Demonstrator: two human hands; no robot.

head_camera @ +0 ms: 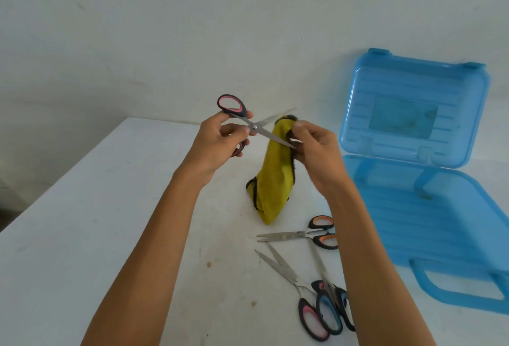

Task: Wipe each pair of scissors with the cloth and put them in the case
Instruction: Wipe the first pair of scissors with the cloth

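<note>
Bare forearms reach over the worktop (82, 208), one blade being wiped, by the look of it.
Left grip (220, 139) is closed round the handles of the pink-handled scissors (254, 126), blades spread, probably so each edge can be reached. Right grip (311, 147) pinches the yellow cloth (272, 180) round the lower blade near its tip, and the cloth's tail trails down to the worktop. More scissors (303, 234) lie just beside the right arm, likely awaiting their turn. The blue case (440, 221) stands open at right, lid up.
</note>
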